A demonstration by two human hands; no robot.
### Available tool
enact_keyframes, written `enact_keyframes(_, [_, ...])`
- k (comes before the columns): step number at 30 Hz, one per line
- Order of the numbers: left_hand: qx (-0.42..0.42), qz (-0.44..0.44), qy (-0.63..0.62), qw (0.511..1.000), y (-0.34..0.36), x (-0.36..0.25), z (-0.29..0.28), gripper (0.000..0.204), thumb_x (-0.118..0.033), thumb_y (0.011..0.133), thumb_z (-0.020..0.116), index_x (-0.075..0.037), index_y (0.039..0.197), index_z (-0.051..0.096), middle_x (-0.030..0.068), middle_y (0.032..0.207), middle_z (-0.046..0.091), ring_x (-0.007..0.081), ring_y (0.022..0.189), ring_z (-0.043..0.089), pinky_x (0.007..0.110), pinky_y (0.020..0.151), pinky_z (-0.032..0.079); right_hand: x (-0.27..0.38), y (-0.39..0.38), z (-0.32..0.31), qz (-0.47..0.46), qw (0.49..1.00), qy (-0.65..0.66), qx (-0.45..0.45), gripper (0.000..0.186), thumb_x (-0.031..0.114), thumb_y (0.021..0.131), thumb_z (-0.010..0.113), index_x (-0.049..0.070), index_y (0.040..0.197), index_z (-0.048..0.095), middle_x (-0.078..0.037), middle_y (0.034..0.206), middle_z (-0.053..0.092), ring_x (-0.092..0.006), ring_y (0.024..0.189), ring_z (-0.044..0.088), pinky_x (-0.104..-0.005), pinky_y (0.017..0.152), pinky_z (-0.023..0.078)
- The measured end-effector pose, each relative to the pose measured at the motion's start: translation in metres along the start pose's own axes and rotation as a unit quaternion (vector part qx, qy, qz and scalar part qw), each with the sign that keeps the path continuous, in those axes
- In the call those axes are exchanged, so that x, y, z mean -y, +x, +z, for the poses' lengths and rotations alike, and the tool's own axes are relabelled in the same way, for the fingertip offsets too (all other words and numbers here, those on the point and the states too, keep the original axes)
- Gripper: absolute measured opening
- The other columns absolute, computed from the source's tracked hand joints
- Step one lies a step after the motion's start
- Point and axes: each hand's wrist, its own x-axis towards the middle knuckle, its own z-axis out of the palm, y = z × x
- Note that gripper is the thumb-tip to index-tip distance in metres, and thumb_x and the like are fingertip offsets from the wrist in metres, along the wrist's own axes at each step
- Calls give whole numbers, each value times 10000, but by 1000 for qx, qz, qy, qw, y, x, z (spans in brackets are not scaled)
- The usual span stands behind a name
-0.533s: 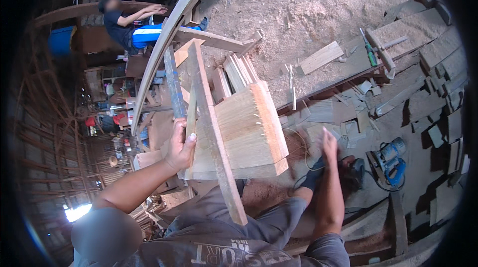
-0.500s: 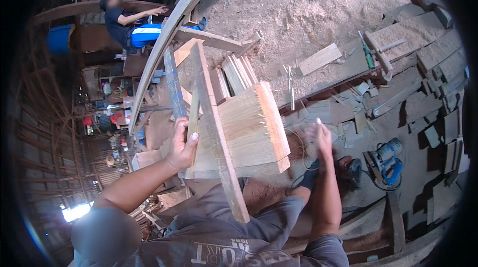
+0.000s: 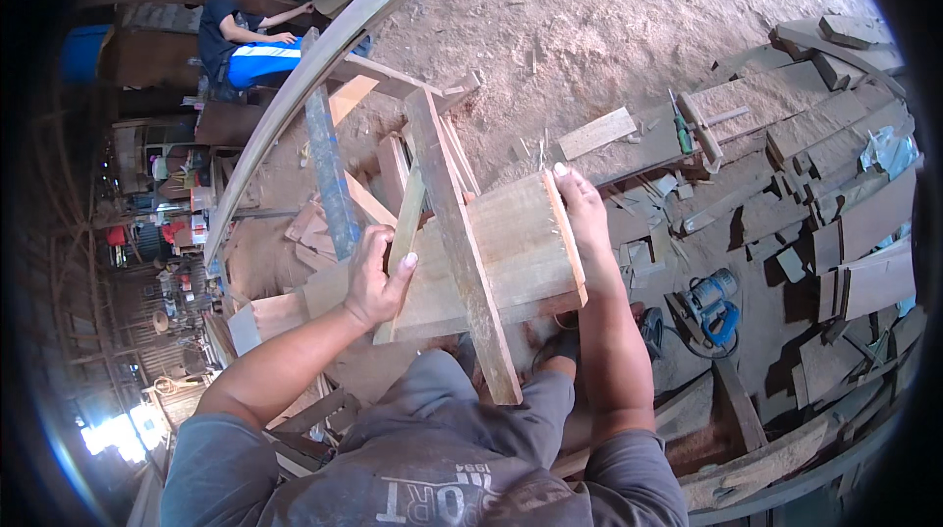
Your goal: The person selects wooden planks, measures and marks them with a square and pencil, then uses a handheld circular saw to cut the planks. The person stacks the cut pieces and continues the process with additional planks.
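Observation:
A pale wooden board [image 3: 530, 237] with a rough, orange-tinted right edge lies before me. My right hand [image 3: 582, 208] grips that right edge, thumb near its far corner. Over the board slants a long narrow plank [image 3: 460, 232], its near end above my lap. To the left of the plank, a thin wooden strip [image 3: 411, 208] also crosses the board. My left hand [image 3: 378, 281] is closed round this strip, thumb on its near side; the fingertips are partly hidden, so I cannot tell whether they also hold the board.
A long curved beam [image 3: 314, 85] and a blue-stained bar [image 3: 329, 173] stand beyond my left hand. On the right lie a blue power tool [image 3: 712, 311], a green-handled screwdriver [image 3: 681, 124], a wooden clamp-like piece [image 3: 699, 129] and stacked offcuts. Another person [image 3: 236, 36] sits at the far left.
My right hand has come in from beside the board and closed on its right edge. The board's far right corner has shifted slightly right. The other person's arms have moved.

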Motion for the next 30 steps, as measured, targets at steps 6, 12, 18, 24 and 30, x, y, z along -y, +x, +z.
enact_keyframes(6, [5,18,26,999,3,-8,-4,362,-313,1035,677,8,1171,581,211,1128,577,408,1038,605,477,939,490,-29,1,-39,130,986,103,16,443,459,1141,574,50,1174,741,8,969,723,-85,820,632,-269,738,512])
enact_keyframes(12, [-2,26,26,999,5,-6,-3,364,-318,1036,674,7,1174,586,213,1128,578,415,1040,603,482,942,488,-45,-15,-24,19,999,30,12,557,516,1145,539,23,1330,721,-82,1192,752,-153,1062,685,-323,951,533])
enact_keyframes(18, [-6,19,25,999,3,-4,-2,374,-333,1038,674,5,1176,593,208,1131,587,410,1042,610,480,949,487,9,-7,2,81,987,132,53,388,367,1103,659,28,1285,706,-52,1137,755,-146,1013,692,-320,920,546])
enact_keyframes(24, [-7,21,33,999,4,-9,-2,368,-327,1033,679,3,1173,597,207,1130,590,412,1046,612,480,945,488,10,9,-10,53,997,39,49,306,301,1100,657,36,1236,728,-19,1085,761,-111,973,687,-287,904,536])
enact_keyframes(30, [-16,19,36,999,0,0,3,376,-337,1027,684,2,1166,598,207,1128,596,414,1051,613,494,944,489,17,3,-4,121,991,-20,-53,362,318,1106,650,12,1276,740,-51,1135,771,-138,1048,696,-289,928,541])
